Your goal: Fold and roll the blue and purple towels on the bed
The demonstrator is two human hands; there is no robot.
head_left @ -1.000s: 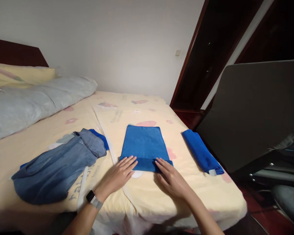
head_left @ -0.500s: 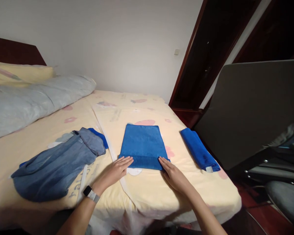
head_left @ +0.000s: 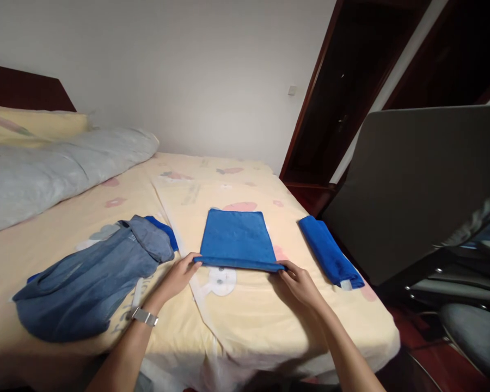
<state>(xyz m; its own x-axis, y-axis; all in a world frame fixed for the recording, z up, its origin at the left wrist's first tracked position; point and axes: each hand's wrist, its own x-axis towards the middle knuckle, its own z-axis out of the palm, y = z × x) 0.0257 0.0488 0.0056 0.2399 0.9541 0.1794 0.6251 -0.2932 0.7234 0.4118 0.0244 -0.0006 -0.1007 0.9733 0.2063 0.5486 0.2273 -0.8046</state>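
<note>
A blue towel point(head_left: 237, 235) lies on the bed in front of me, its near edge folded over into a narrow raised band. My left hand point(head_left: 184, 270) pinches the left end of that band, and my right hand point(head_left: 296, 277) pinches the right end. Both hands are closed, with the fingertips partly hidden by the cloth. To the right rests another blue towel point(head_left: 329, 251), folded into a long bundle with a white tag at its near end. On the left, a grey-blue garment point(head_left: 93, 277) lies crumpled, with brighter blue cloth point(head_left: 165, 231) showing from under it.
The bed point(head_left: 261, 321) has a pale yellow printed sheet. A rolled grey quilt point(head_left: 65, 160) and a yellow pillow point(head_left: 36, 128) are at the far left. Beyond the bed's right edge stand a dark panel point(head_left: 416, 185) and a grey-seated stool point(head_left: 476, 335).
My hands have gone from lying flat on the towel's near fold to gripping its ends. The folded edge has lifted and moved away from me, becoming narrower.
</note>
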